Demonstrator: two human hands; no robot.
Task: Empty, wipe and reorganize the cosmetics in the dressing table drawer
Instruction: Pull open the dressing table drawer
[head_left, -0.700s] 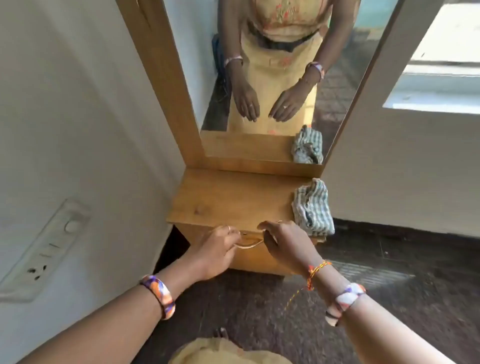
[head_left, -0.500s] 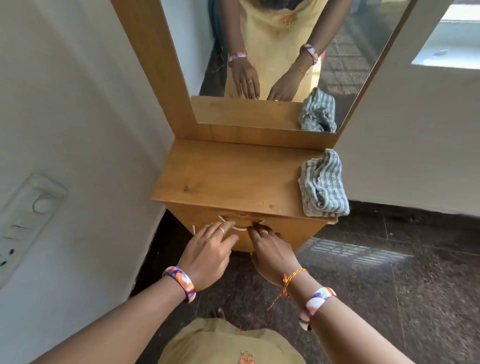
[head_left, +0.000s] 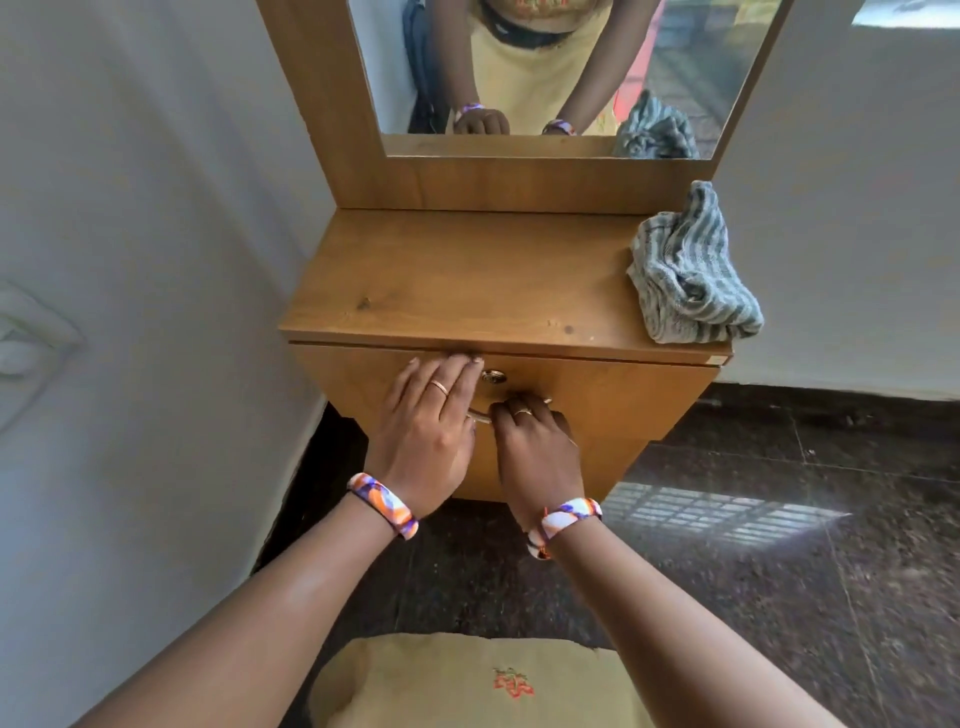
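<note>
We see the right hand (head_left: 537, 449) curled over the metal handle (head_left: 480, 417) on the drawer front (head_left: 613, 400), fingers bent around the bar, a ring on one finger. The left hand (head_left: 431, 426) lies flat and open against the same front, holding nothing, its fingertips (head_left: 457, 358) at the top edge just under the tabletop (head_left: 467, 280). A round keyhole (head_left: 493, 376) sits between the two hands, just above the handle. The drawer looks closed, so we cannot see any cosmetics. Both wrists carry patterned bangles. A striped grey cloth (head_left: 691, 270) lies bunched on the right rear corner of the tabletop, overhanging its edge. Behind stands the mirror (head_left: 561, 67) in its wooden frame. Dark speckled floor (head_left: 779, 571) lies below.
</note>
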